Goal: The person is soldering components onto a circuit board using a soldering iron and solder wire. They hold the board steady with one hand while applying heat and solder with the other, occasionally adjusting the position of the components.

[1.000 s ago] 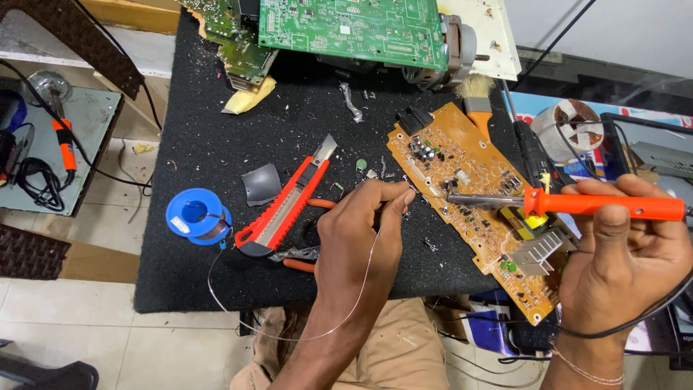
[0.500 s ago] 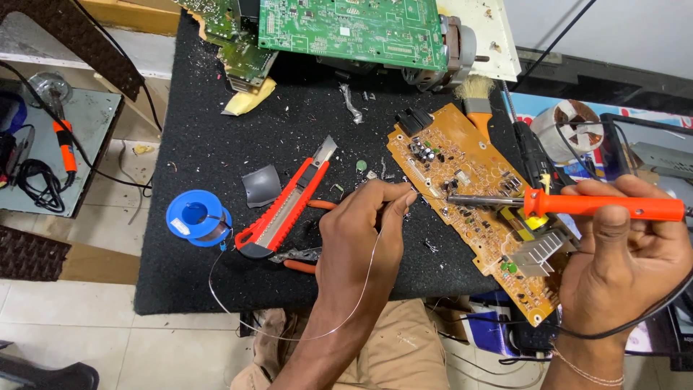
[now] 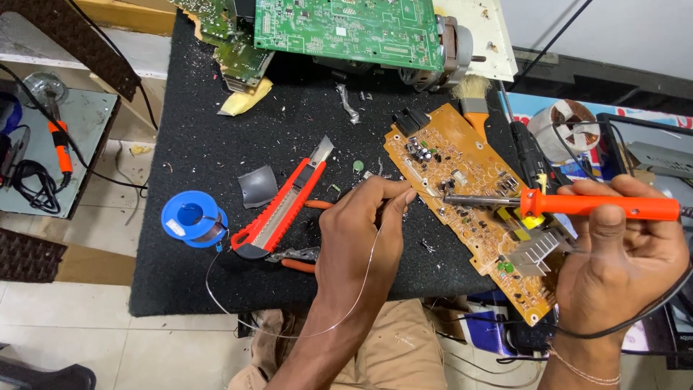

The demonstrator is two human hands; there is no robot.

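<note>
An orange-brown circuit board (image 3: 462, 170) lies slanted on the black mat (image 3: 216, 123). My right hand (image 3: 624, 253) grips an orange-handled soldering iron (image 3: 599, 206), its metal tip resting over the board's middle. My left hand (image 3: 361, 231) pinches a thin solder wire (image 3: 361, 289) and brings its end to the board's left edge, close to the iron's tip. The wire loops back under my forearm to a blue solder spool (image 3: 191, 218) at the mat's left edge. A finned metal heat sink (image 3: 534, 253) sits on the board near my right hand.
A red utility knife (image 3: 285, 202) lies left of my left hand, with orange-handled pliers (image 3: 296, 256) beneath it. Green circuit boards (image 3: 346, 29) and a motor (image 3: 451, 50) crowd the mat's far edge. A brush (image 3: 473, 108) and black screwdriver (image 3: 530, 155) lie behind the board. Another soldering iron (image 3: 58, 141) rests at far left.
</note>
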